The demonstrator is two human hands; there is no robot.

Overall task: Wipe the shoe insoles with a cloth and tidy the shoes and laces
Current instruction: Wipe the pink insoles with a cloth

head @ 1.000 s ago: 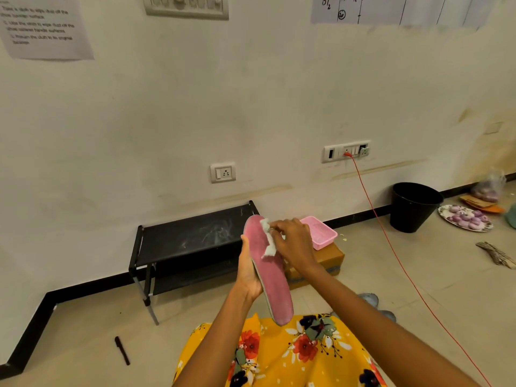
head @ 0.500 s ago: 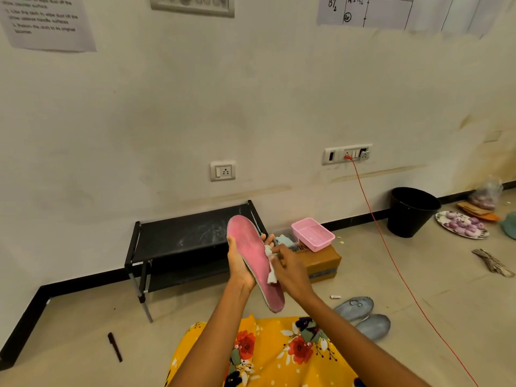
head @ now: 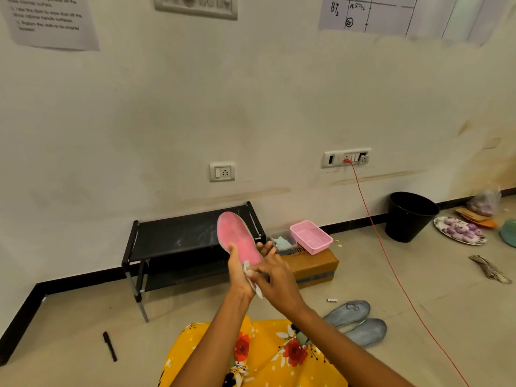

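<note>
I see one pink insole [head: 239, 238] held up in front of the black shoe rack [head: 178, 241]. My left hand [head: 239, 277] grasps its lower half, fingers curled round it. My right hand [head: 275, 277] pinches one small white cloth [head: 251, 275] against it. The insole looks light and bendy, best held mid-length by the edges. Two grey insoles [head: 354, 322] lie on the floor, right of the rack.
</note>
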